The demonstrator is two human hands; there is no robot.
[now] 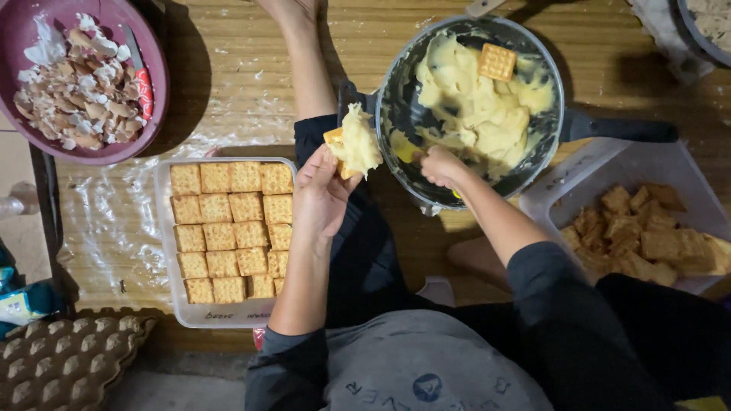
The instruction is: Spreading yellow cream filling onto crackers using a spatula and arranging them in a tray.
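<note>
Your left hand (pixel 320 194) is raised above your lap, its fingers (pixel 344 169) pinching a cracker (pixel 335 138) heaped with pale yellow cream (pixel 356 141). Your right hand (pixel 440 166) is closed in a fist at the near rim of the dark pan (pixel 396 91); what it grips is mostly hidden. The pan holds more cream with one square cracker (pixel 496 62) lying on top, and its black handle (pixel 618 129) juts to the right, over the corner of a clear container (pixel 548 199) of loose crackers. Just left of your left forearm sits a clear rectangular tray (pixel 163 228) lined with neat rows of square crackers, some handwriting on its near edge. Beyond it, at the far left, a maroon bowl (pixel 156 84) is filled with broken eggshells. A grey cardboard egg carton (pixel 65 358) lies at the near left, and a blue-and-yellow package (pixel 21 301) rests beside it. Everything stands on a wood-grain floor (pixel 228 68) smeared with white streaks.
</note>
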